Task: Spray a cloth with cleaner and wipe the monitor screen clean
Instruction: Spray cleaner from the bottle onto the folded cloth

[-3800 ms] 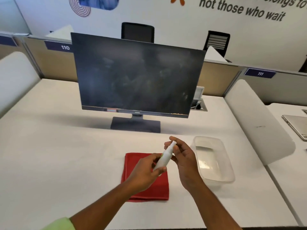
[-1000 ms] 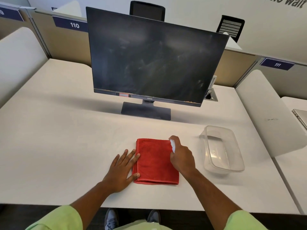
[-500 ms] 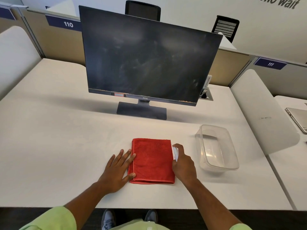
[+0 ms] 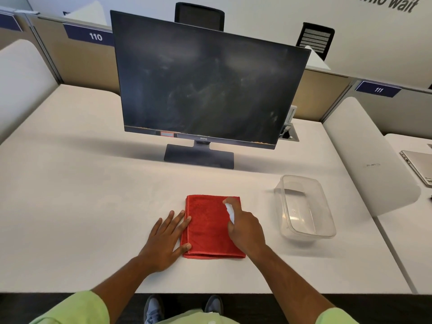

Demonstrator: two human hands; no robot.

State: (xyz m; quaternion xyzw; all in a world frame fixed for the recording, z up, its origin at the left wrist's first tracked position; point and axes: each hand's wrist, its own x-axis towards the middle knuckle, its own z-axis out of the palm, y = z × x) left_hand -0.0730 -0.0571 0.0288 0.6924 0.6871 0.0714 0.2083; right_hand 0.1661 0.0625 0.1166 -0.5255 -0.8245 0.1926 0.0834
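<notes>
A folded red cloth [image 4: 209,226] lies flat on the white desk [image 4: 81,195] in front of me. My left hand [image 4: 167,239] rests flat on the desk, fingers straight, its fingertips and thumb touching the cloth's left edge. My right hand [image 4: 245,229] grips a small white spray bottle [image 4: 229,211] over the cloth's right side, nozzle pointing down toward the fabric. Behind the cloth stands a black monitor [image 4: 205,85] on a dark base; its screen shows dusty smears.
An empty clear plastic tub [image 4: 327,206] sits to the right of the cloth. White rounded dividers [image 4: 369,160] flank the desk. A closed laptop [image 4: 418,164] lies on the neighbouring desk at far right. A cable port [image 4: 289,134] sits behind the monitor's right corner.
Earlier both hands held the bottle above the cloth. Since then the left hand went down beside the cloth, and the right hand brought the bottle low over the cloth's right part.
</notes>
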